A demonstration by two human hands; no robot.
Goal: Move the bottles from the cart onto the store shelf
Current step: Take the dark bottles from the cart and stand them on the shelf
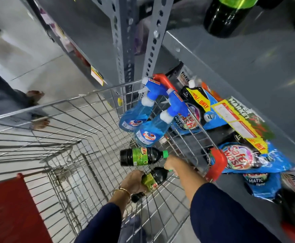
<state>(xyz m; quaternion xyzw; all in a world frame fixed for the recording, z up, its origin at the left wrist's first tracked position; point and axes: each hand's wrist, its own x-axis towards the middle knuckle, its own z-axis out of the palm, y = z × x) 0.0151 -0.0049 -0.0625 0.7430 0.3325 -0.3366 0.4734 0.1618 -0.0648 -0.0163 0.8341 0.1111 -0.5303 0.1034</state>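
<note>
from the head view we look down a grey store shelf (pixel 248 71) where one dark bottle (pixel 227 16) stands far right. in the cart (pixel 90 137) our left hand (pixel 134 181) clamps a bottle (pixel 153 178); right hand (pixel 171 163) grips another's (pixel 139 156) neck. two spray bottles (pixel 143 123) remain.

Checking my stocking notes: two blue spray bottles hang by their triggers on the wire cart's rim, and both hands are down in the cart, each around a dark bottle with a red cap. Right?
Nearly: the head view shows green caps, not red, on the dark green-labelled bottles. The rest stands.
</note>
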